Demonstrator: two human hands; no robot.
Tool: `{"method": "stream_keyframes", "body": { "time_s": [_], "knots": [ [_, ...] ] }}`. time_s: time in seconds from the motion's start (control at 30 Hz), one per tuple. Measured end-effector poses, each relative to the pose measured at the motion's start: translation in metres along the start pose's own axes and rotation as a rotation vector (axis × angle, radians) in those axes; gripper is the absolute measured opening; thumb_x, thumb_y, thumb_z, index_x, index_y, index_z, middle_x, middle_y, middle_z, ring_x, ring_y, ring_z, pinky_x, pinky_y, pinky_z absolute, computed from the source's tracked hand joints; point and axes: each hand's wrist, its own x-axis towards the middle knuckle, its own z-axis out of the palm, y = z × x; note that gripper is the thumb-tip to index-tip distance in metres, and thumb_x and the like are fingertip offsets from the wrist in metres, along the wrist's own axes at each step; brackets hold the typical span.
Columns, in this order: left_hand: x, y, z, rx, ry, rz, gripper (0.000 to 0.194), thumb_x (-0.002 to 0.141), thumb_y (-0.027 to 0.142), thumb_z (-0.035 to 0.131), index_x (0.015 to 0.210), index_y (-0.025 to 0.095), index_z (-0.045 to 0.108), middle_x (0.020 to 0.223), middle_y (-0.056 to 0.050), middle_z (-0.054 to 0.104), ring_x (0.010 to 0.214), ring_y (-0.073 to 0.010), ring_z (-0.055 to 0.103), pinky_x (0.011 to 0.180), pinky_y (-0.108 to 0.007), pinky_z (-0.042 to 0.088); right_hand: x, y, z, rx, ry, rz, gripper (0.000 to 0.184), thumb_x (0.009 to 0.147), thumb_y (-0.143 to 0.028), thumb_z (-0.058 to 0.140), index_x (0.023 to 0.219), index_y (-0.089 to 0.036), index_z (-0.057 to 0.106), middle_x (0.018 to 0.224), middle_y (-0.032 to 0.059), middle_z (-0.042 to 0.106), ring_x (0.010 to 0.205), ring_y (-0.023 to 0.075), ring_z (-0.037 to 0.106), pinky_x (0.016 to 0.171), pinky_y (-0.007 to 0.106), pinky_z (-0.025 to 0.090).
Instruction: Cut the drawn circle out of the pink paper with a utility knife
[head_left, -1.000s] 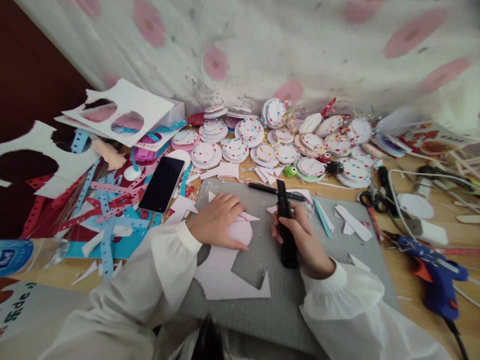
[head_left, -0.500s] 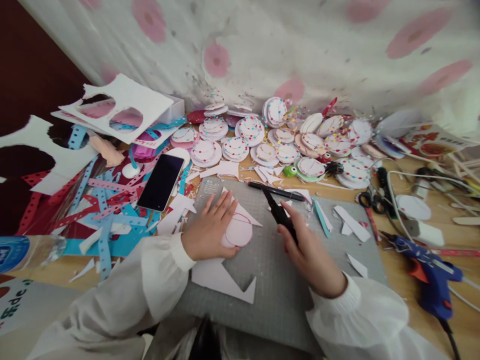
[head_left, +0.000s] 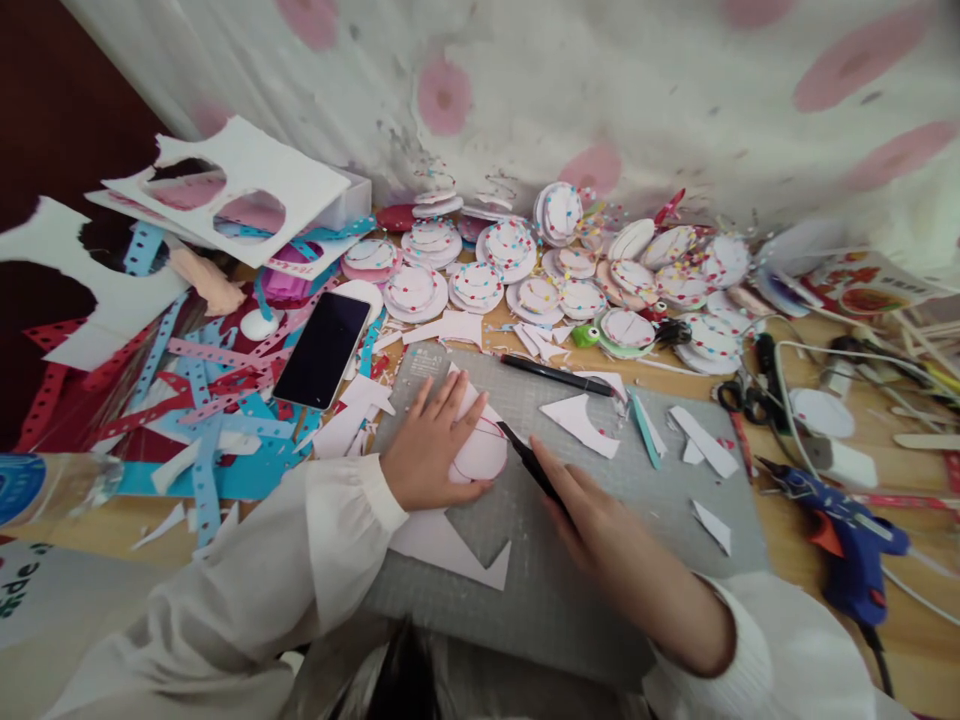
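My left hand (head_left: 435, 440) lies flat with fingers spread on a white piece of card (head_left: 480, 458) that bears a red-drawn curve. The hand presses this card against the grey cutting mat (head_left: 570, 620) and hides its left part. My right hand (head_left: 592, 510) is wrapped round a black craft knife (head_left: 531, 460). The knife's tip is at the card's right edge, near the red line. Just below my left hand is a larger white offcut (head_left: 457, 550) with a notch. A curved white scrap (head_left: 581, 425) lies right of the knife tip.
A black pen (head_left: 556, 375) and a turquoise tool (head_left: 645, 430) lie across the mat's upper part. Behind are several bead-trimmed white discs (head_left: 506, 250). A phone (head_left: 322, 350) and punched strips (head_left: 202, 400) are left; scissors (head_left: 742, 400) and a blue glue gun (head_left: 832, 530) right.
My right hand has brought the craft knife left and down, its tip now at the card's edge. The curved scrap shows more fully. My left hand stays flat on the card; the view has shifted slightly.
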Motion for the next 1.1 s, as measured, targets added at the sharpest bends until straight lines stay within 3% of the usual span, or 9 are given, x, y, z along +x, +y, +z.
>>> {"method": "stream_keyframes", "body": {
  "time_s": [0.23,0.5,0.73,1.1],
  "knots": [
    [-0.001,0.000,0.003,-0.002,0.018,-0.001,0.097,0.076,0.065,0.055,0.149,0.008,0.027,0.158,-0.025,0.013,0.147,-0.0374,0.005,0.116,-0.056,0.004,0.005,-0.008,0.002,-0.139,-0.010,-0.017,0.065,0.089,-0.007,0.034,0.152,-0.010,0.020,0.095,0.0154,0.071,0.074,0.0253,0.072,0.065,0.036,0.057],
    [-0.001,0.000,0.004,0.008,0.031,-0.011,0.096,0.076,0.066,0.054,0.148,0.007,0.029,0.158,-0.025,0.013,0.147,-0.0387,0.006,0.115,-0.057,0.003,0.010,-0.018,-0.008,-0.303,-0.088,0.026,0.072,0.079,0.002,0.038,0.149,-0.009,0.028,0.081,0.0125,0.074,0.059,0.0236,0.071,0.049,0.028,0.048],
    [-0.001,0.001,0.004,0.019,0.038,-0.024,0.097,0.076,0.068,0.053,0.148,0.007,0.029,0.158,-0.025,0.015,0.147,-0.0388,0.009,0.115,-0.057,0.003,0.003,-0.018,-0.001,-0.318,-0.068,0.049,0.070,0.081,0.001,0.040,0.149,-0.011,0.028,0.077,0.0097,0.074,0.060,0.0231,0.070,0.049,0.027,0.047],
    [-0.001,0.001,0.004,0.022,0.030,-0.031,0.097,0.077,0.069,0.051,0.149,0.008,0.029,0.158,-0.025,0.014,0.147,-0.0379,0.008,0.115,-0.058,0.004,-0.004,-0.031,0.008,-0.282,-0.052,0.123,0.069,0.080,0.001,0.041,0.148,-0.007,0.030,0.082,0.0133,0.075,0.060,0.0229,0.071,0.051,0.027,0.050]
  ]
}}
